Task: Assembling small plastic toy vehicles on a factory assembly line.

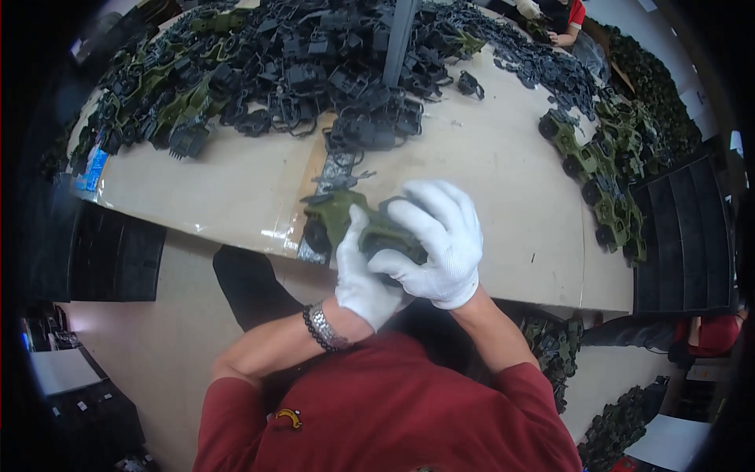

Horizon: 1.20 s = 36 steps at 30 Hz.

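Both my hands wear white gloves and meet at the near edge of the table. Between them is an olive-green toy vehicle with black wheels. My left hand grips it from the near side, thumb along its body. My right hand is curled over the vehicle's right end, fingers bent; whatever lies under those fingers is hidden. Just beyond the vehicle, a small dark grey plastic part lies on the taped strip of the table.
A large heap of dark grey plastic parts covers the far table, around a metal post. Green toy vehicles lie at far left and in a row at right. A black crate stands right. Another person's hand works at far right.
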### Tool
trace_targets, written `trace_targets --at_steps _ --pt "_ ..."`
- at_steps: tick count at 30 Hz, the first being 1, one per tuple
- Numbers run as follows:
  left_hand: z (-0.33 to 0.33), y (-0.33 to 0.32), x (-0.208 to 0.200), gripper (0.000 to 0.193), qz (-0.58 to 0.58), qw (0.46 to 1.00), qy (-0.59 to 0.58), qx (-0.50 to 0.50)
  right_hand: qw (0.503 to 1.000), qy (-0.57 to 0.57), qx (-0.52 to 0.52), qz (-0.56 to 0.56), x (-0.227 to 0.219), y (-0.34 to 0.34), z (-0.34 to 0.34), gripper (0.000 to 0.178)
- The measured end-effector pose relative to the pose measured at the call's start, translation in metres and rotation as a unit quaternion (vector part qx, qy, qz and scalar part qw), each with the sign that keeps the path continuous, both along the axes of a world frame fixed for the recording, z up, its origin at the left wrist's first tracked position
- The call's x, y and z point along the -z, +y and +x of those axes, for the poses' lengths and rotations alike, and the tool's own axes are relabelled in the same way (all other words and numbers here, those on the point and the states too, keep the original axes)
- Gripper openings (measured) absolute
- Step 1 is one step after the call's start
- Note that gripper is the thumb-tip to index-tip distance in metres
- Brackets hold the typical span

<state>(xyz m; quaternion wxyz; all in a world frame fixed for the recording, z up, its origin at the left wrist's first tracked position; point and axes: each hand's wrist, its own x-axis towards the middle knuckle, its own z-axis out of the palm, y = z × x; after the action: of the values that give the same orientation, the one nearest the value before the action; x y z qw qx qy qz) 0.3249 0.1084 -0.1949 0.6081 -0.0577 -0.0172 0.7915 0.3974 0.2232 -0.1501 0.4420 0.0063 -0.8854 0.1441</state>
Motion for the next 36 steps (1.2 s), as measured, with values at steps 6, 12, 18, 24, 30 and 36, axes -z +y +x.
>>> trace_targets --at_steps 6,12,18,24,30,36 --pt "-0.028 0.007 -0.039 0.047 -0.068 0.995 0.055 -0.055 0.996 0.006 -0.093 -0.013 -0.04 0.035 -0.034 0.064" --pt "-0.235 -0.008 -0.054 0.042 -0.323 0.82 0.428 -0.199 0.98 -0.108 0.162 -0.046 -0.029 0.23 -0.134 0.072" --pt "-0.423 -0.066 -0.143 0.091 -0.274 0.757 0.308 -0.508 0.87 -0.304 0.378 -0.094 0.037 0.371 -0.222 0.074" --pt "-0.32 -0.038 -0.069 0.073 -0.428 0.608 0.518 -0.423 0.901 -0.17 0.354 -0.186 0.071 0.378 -0.239 0.045" --pt "-0.176 0.005 -0.045 0.048 -0.305 0.541 0.747 -0.237 0.889 0.083 0.262 -0.366 0.044 0.405 -0.192 0.03" --pt "-0.135 0.048 -0.047 0.087 -0.203 0.378 0.873 -0.232 0.923 -0.049 0.01 -0.382 -0.062 0.265 -0.061 0.02"
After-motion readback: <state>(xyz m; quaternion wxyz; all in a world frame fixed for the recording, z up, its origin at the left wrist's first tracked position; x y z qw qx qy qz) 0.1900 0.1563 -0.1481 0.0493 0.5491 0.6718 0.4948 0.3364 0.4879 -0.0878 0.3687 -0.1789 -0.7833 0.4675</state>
